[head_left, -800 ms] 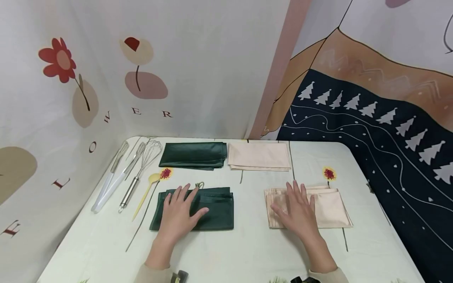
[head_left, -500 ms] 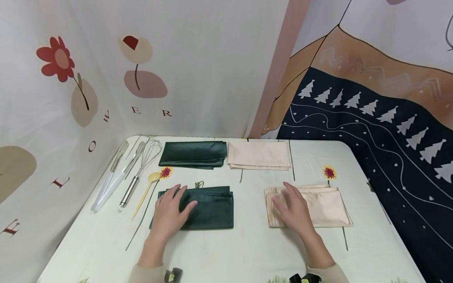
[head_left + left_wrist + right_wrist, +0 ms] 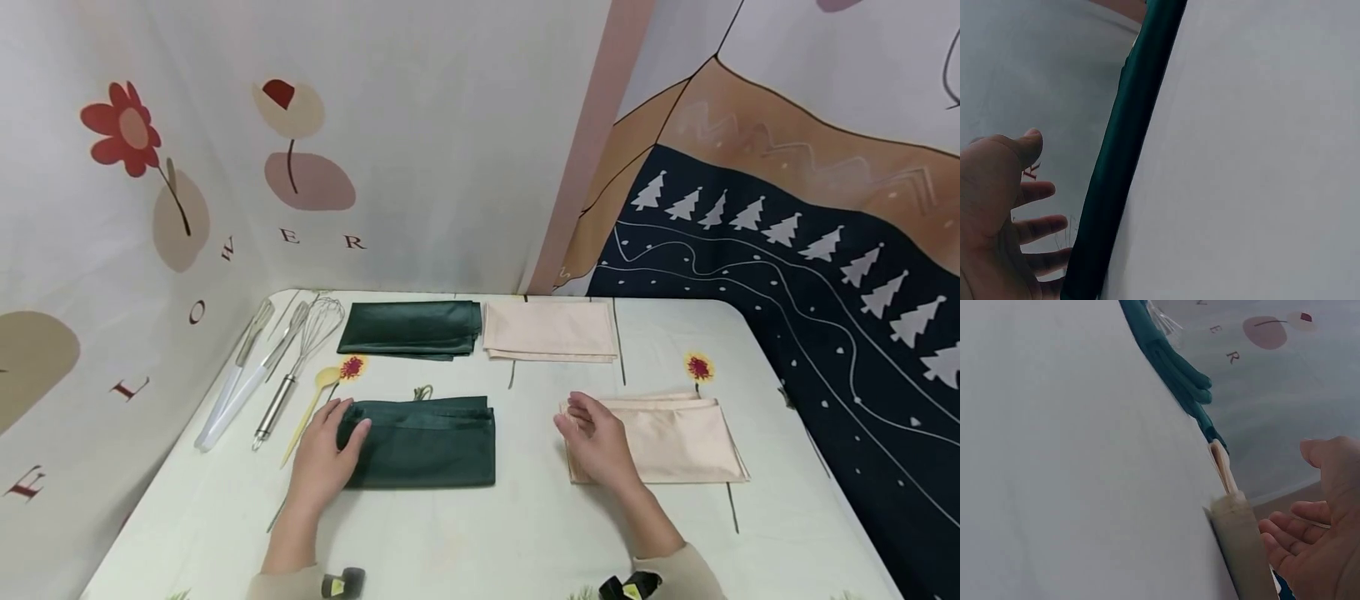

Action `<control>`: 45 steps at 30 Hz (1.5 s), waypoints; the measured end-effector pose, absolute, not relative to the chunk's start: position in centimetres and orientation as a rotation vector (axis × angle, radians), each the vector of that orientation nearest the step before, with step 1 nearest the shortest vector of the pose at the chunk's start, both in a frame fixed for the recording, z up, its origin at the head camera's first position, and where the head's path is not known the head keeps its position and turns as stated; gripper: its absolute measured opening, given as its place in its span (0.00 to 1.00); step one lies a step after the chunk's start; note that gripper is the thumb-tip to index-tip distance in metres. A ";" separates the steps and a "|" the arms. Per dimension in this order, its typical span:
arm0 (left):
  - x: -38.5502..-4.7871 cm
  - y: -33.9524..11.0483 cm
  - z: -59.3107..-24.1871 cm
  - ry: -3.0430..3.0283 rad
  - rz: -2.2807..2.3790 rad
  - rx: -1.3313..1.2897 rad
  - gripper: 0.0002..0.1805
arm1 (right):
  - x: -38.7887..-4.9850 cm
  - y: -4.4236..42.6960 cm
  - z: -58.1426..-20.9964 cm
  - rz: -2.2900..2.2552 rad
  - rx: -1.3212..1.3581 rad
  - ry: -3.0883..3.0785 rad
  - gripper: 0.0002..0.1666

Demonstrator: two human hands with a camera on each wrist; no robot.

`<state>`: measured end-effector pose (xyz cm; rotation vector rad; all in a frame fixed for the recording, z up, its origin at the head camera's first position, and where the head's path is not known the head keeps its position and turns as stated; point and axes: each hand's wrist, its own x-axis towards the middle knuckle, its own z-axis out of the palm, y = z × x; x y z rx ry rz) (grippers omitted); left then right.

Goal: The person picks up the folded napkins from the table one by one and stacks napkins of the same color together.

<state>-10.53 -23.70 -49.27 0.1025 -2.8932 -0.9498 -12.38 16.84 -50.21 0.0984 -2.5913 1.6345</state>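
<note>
I see left hand [image 3: 324, 454] spread at left end of nearer green cloth [image 3: 427, 446]; right hand [image 3: 602, 443], fingers loosely bent, over left end of nearer pink cloth [image 3: 682, 443]. Both folded on desk [image 3: 517, 537]. Contact unclear.

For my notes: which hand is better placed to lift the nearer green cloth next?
Probably the left hand: it is empty, at the nearer green cloth; the right hand is farther off, by the nearer beige cloth.
</note>
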 end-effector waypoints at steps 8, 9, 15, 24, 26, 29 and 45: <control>-10.1 -24.8 -49.3 -2.918 -0.981 0.195 0.39 | -12.2 15.0 -50.6 1.612 0.165 -2.635 0.31; -10.1 -25.0 -49.3 -2.922 -0.983 0.205 0.39 | -12.2 14.8 -50.7 1.618 0.165 -2.639 0.31; -10.0 -25.4 -49.5 -2.922 -1.035 0.315 0.37 | -12.4 13.8 -51.1 1.704 0.192 -2.640 0.32; -10.1 -26.0 -50.3 -2.853 -1.091 0.377 0.34 | -12.8 12.4 -51.0 1.766 0.281 -2.731 0.34; -10.1 -26.0 -50.3 -2.859 -1.087 0.377 0.34 | -12.9 12.1 -50.9 1.773 0.297 -2.747 0.33; -10.1 -26.0 -50.3 -2.866 -1.079 0.376 0.35 | -13.1 11.6 -50.8 1.774 0.319 -2.775 0.33; -9.9 -25.8 -50.5 -2.841 -1.131 0.441 0.32 | -13.3 9.6 -50.7 2.087 0.449 -2.837 0.41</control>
